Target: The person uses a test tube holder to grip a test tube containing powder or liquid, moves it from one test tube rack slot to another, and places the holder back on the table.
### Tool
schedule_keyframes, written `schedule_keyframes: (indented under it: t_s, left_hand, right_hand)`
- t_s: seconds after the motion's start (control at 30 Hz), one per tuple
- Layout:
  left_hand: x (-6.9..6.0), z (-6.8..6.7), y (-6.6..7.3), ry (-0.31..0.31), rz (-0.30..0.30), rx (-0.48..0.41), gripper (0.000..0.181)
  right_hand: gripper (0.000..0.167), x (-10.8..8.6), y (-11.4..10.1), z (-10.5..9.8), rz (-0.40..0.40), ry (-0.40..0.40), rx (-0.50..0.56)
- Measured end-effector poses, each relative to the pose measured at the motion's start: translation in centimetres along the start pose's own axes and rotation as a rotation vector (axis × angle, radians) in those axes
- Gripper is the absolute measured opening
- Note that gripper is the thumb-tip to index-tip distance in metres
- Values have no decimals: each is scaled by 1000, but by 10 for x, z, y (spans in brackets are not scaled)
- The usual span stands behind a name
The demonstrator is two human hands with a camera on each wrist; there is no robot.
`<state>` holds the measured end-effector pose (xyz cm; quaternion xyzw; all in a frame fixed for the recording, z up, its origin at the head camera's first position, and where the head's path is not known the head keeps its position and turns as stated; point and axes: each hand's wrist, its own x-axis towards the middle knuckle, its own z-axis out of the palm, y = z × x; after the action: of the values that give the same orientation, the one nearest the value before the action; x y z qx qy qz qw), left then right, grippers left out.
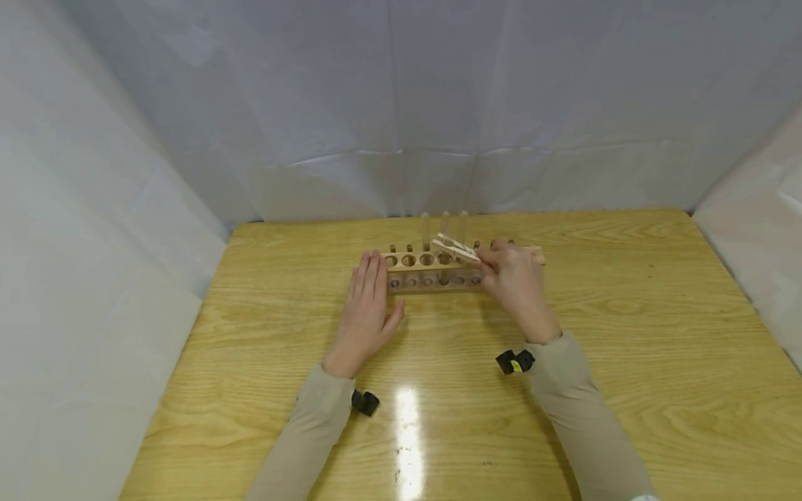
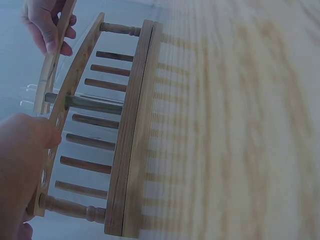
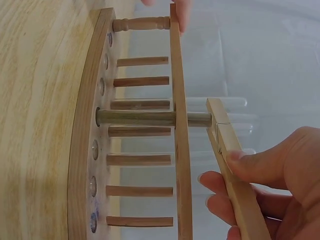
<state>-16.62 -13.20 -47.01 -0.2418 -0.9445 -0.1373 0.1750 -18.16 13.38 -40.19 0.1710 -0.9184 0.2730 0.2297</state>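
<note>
A wooden test tube rack stands near the back of the table. My left hand rests on its left end, fingers straight and thumb held apart. Above the rack's right half, my right hand grips a wooden test tube clamp between thumb and fingers. The clamp's tip lies at the top of a test tube with dark greenish contents. That tube passes through a hole in the top board, its lower end at the base. Whether the clamp pinches the tube is hard to tell.
Clear test tubes sit upside down on pegs along the rack's back. White sheeting hangs behind the wooden table and at its sides. A black wrist camera sits at each cuff.
</note>
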Motion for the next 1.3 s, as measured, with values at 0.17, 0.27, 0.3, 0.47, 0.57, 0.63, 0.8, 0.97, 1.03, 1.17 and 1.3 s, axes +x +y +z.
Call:
schedule_keyframes:
  t_s: [0.17,0.27,0.3,0.47,0.57,0.63,0.8,0.97,1.03,1.17,1.3]
  left_hand:
    - [0,0,0,2,1,-3,78]
    - [0,0,0,15,11,5,78]
    - [0,1,0,17,13,7,78]
    - [0,1,0,18,16,3,78]
    - [0,0,0,17,15,-3,77]
    - [0,0,0,13,13,-6,78]
    - [0,1,0,12,10,-8,79]
    - [1,2,0,30,21,-6,80]
    - [1,2,0,36,27,-7,80]
    - [1,2,-1,35,28,-8,79]
    - [2,3,-1,35,28,-7,79]
  right_hand:
    - [20,-1,-1,0,32,-33,11]
    - [21,-2,-1,-1,38,-47,-5]
    - [22,-2,-1,-2,39,-50,-12]
    - [22,-2,-4,-5,54,-72,-27]
    - [22,-2,-5,-6,79,-97,-16]
    - [22,-2,-6,-6,98,-113,-11]
    - [23,-1,-8,-7,125,-134,-11]
    - [22,1,-9,-9,129,-141,-20]
    - [22,1,-9,-10,129,-142,-21]
    - [21,2,-9,-11,121,-130,-19]
    - [22,3,-10,-14,103,-105,-19]
